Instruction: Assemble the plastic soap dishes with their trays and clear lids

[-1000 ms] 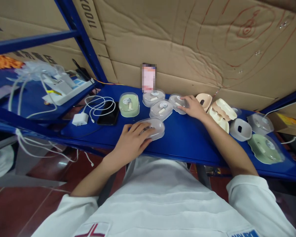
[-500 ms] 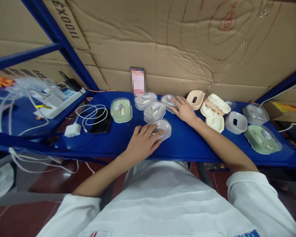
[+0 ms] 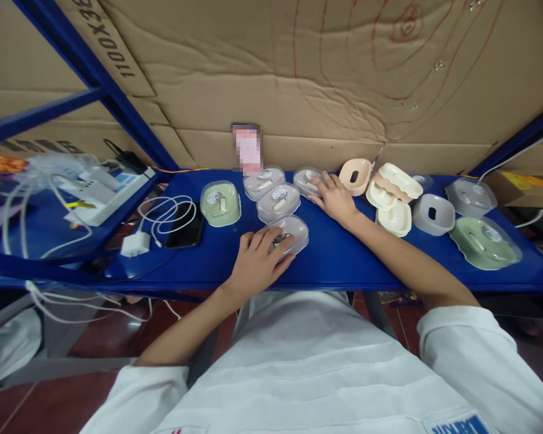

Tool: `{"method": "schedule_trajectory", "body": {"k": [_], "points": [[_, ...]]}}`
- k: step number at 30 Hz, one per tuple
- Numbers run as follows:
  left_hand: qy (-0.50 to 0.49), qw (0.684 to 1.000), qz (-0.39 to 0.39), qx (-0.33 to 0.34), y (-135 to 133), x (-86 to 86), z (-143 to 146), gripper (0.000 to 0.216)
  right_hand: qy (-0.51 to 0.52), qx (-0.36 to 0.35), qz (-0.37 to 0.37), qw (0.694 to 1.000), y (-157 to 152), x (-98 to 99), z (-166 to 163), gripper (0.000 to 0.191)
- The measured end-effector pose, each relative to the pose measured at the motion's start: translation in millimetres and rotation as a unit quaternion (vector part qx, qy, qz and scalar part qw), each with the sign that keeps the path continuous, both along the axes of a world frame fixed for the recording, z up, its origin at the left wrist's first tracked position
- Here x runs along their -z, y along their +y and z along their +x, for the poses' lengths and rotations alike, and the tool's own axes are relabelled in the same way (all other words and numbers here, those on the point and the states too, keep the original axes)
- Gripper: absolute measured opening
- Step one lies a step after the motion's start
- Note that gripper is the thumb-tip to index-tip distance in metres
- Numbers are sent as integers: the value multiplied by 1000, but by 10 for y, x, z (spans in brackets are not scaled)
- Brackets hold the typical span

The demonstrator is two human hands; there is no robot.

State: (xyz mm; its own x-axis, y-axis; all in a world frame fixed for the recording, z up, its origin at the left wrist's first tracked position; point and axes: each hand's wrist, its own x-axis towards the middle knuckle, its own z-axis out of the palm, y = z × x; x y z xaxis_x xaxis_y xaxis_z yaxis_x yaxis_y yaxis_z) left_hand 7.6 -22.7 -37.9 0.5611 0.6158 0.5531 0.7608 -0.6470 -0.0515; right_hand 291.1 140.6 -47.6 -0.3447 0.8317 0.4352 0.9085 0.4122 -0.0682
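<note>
Loosely, the left hand (image 3: 262,256) rests open over a near clear-lidded container (image 3: 298,230), the right hand (image 3: 336,198) over a far clear-lidded container (image 3: 304,179).
From the near one: the other towards twelve o'clock, bare blue tabletop (image 3: 339,259) at three, its front edge close at six.

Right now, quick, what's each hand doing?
Left hand: open, fingers spread on the near gray box.
Right hand: open, fingers touching the far gray box.

Left hand (image 3: 259,260) is resting palm down, fingers (image 3: 257,240) curving apart, left forearm (image 3: 190,328) slanting inward, right hand (image 3: 337,199) lying farther forward, fingers spreading loosely, right arm (image 3: 398,259) extending.
</note>
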Motion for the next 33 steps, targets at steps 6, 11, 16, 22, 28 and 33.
{"method": "schedule_trajectory", "body": {"k": [6, 11, 16, 22, 28, 33], "points": [[37, 996, -17, 76, 46, -20, 95, 37, 30, -3, -8, 1000, 35, 48, 16, 82], [55, 993, -32, 98, 160, -54, 179, 39, 53, 11, -51, 997, 69, 89, 32, 84], [94, 987, -2, 133, 364, -105, 165, 39, 57, -51, -36, 996, 102, 88, 39, 72], [112, 979, 13, 168, 634, -137, 222, 39, 66, -93, -34, 993, 225, 70, 77, 73], [118, 981, 11, 156, 814, -93, 427, 40, 57, -110, -34, 992, 318, 71, 109, 66], [109, 982, 29, 151, 832, -18, 421, 42, 47, -139, -39, 988, 368, 77, 119, 55]]}}
